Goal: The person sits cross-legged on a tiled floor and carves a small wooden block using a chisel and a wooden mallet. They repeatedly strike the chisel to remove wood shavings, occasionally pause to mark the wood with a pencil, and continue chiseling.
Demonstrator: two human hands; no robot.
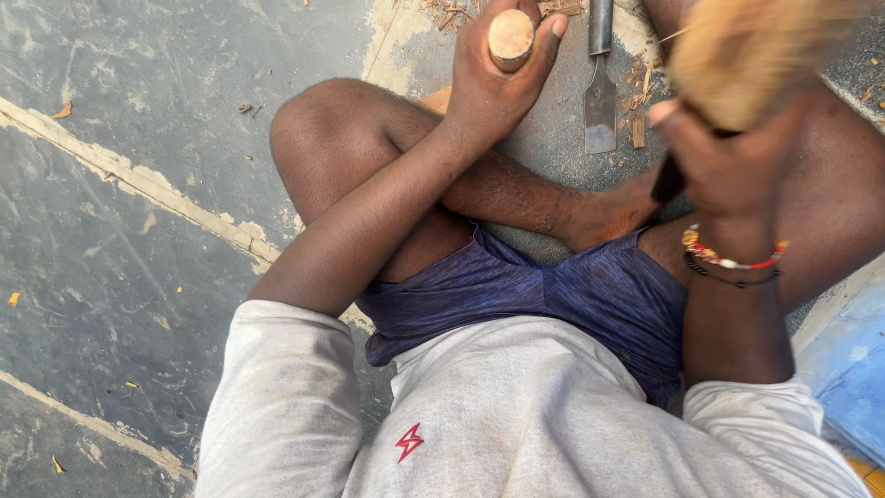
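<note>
Surface: dark grey concrete floor (138, 277), scuffed and streaked, crossed by pale sandy seams; scattered wood chips (636, 92) and a few dry leaf bits are seen on it. Blue sheet or board (853, 369) at the lower right edge.

Person is seated cross-legged, bare legs, blue heathered shorts (572, 295), grey-white shirt with a small red bolt mark.

Left hand (493, 83) is clenched around a round wooden handle (510, 39), pale flat sawn end facing up; the rest of the tool is hidden below the fist.

Right hand (728, 166) is gripped on a dark handle under a blurred tan wooden mallet head (756, 51), raised above the right knee. Beaded bracelets are worn on that wrist.

A flat steel chisel (600, 101) is laid on the floor between the two hands, untouched, blade end toward the person, dull metal with a dark shaft.
</note>
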